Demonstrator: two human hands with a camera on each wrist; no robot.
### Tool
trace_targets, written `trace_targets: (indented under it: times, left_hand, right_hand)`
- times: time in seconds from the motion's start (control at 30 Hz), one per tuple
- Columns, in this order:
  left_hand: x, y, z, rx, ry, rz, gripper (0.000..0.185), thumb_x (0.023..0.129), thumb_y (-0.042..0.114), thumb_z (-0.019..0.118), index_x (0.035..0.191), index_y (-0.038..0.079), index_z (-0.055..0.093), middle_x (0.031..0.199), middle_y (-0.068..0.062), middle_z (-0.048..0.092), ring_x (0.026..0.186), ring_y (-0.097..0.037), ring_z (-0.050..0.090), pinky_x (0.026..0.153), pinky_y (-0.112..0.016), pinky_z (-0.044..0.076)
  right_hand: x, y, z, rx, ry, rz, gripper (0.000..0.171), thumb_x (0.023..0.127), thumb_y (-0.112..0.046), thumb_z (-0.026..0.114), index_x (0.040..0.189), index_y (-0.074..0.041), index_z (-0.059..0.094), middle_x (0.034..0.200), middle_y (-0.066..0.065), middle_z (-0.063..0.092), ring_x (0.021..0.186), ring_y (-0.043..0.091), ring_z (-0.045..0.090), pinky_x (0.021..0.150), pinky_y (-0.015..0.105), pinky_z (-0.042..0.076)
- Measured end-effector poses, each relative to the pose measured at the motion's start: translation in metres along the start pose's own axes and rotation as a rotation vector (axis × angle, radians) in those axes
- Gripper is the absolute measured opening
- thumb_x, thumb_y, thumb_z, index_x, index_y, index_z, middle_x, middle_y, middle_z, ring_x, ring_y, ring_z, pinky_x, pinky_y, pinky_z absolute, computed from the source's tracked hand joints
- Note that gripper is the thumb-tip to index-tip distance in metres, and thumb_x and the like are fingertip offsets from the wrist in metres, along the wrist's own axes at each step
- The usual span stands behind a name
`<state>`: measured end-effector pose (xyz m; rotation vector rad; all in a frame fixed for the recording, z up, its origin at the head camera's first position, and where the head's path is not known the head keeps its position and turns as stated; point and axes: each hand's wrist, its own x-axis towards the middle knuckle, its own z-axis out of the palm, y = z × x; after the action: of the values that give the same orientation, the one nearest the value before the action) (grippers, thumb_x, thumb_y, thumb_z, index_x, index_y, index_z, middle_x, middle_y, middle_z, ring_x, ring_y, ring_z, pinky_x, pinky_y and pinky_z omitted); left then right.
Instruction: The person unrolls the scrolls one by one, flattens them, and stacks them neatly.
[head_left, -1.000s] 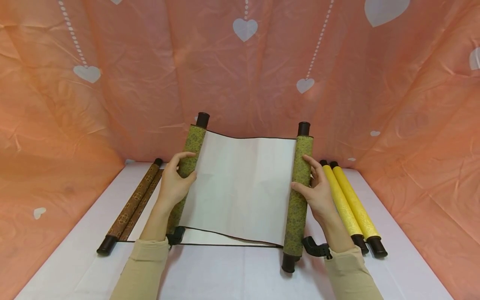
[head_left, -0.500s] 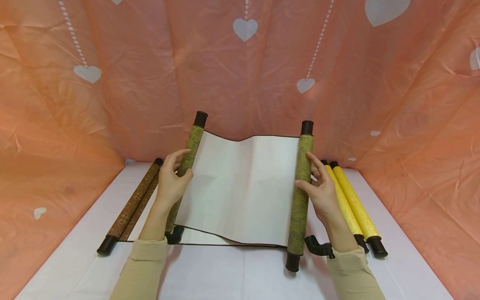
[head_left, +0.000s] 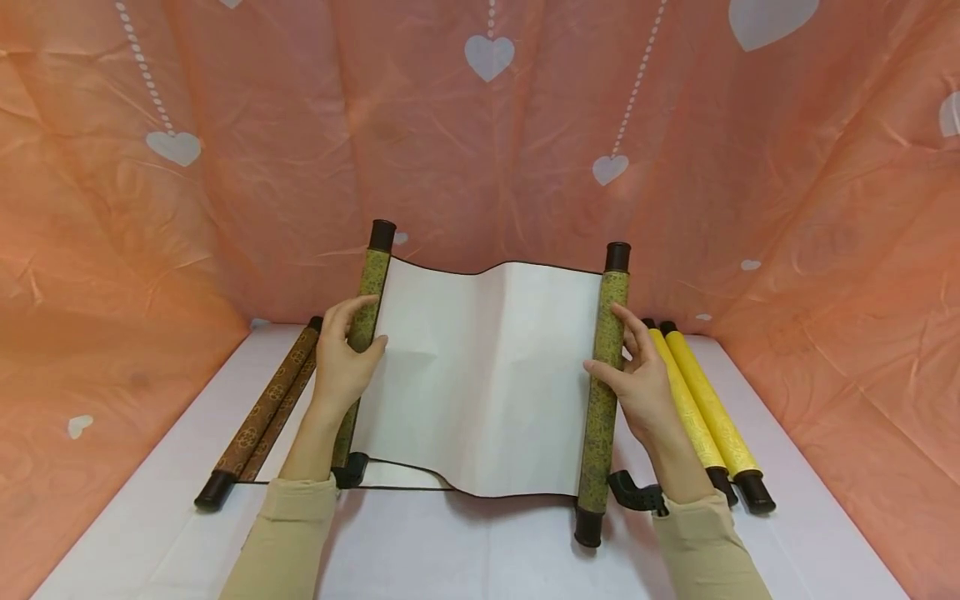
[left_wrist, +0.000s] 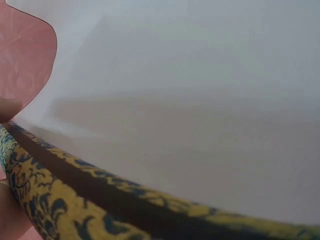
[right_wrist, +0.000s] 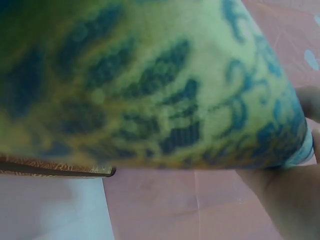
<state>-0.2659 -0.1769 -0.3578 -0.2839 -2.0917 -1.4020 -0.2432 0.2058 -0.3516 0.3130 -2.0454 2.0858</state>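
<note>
A green-gold patterned scroll is held half unrolled and tilted up from the white table [head_left: 465, 550]. Its white sheet [head_left: 487, 375] spans between two rolled ends with dark knobs. My left hand [head_left: 341, 367] grips the left roll [head_left: 367, 292], fingers curled behind it and thumb on the front. My right hand [head_left: 637, 379] grips the right roll [head_left: 603, 400] the same way. The left wrist view is filled by the white sheet [left_wrist: 200, 100] and the patterned border [left_wrist: 65, 205]. The right wrist view shows the patterned roll [right_wrist: 150, 85] very close, with fingertips [right_wrist: 305, 100] at its right edge.
A brown patterned scroll [head_left: 262, 412] lies on the table to the left, partly under the open one. Two yellow scrolls [head_left: 705, 412] lie side by side to the right. Pink cloth with white hearts [head_left: 487, 125] walls in the table on three sides.
Both hands have drawn the rolls further apart, so more white sheet shows. The left roll stands more upright and further left; the right roll has thinned.
</note>
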Motion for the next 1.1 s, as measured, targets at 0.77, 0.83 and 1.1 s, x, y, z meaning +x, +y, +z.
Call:
trace_targets:
  times: [0.77,0.83,1.1]
  left_hand:
    - [0.002,-0.001,-0.012,0.026,0.033,-0.053,0.052,0.097,-0.009,0.062,0.146,0.008,0.056,0.152,-0.019,0.049,0.132,-0.039,0.044,0.105,-0.055,0.036]
    - [0.002,-0.003,-0.013,0.027,0.048,-0.048,0.052,0.097,-0.008,0.061,0.146,0.008,0.057,0.15,-0.019,0.05,0.134,-0.039,0.045,0.107,-0.055,0.036]
    - [0.002,-0.004,-0.015,-0.008,0.073,-0.019,0.047,0.098,-0.01,0.053,0.142,0.005,0.061,0.147,-0.02,0.05,0.138,-0.038,0.045,0.115,-0.056,0.034]
  right_hand:
    - [-0.002,-0.009,-0.007,-0.023,0.072,0.051,0.071,0.097,0.011,0.062,0.159,-0.019,0.044,0.164,0.004,0.028,0.134,0.022,0.034,0.091,0.022,0.044]
    - [-0.001,-0.009,-0.008,-0.024,0.071,0.057,0.068,0.098,0.01,0.062,0.159,-0.015,0.045,0.165,0.004,0.027,0.141,0.023,0.031,0.093,0.021,0.045]
    - [0.001,-0.009,-0.011,0.052,0.066,0.094,0.068,0.1,0.012,0.052,0.161,-0.016,0.041,0.174,-0.002,0.009,0.158,0.024,0.013,0.095,0.018,0.046]
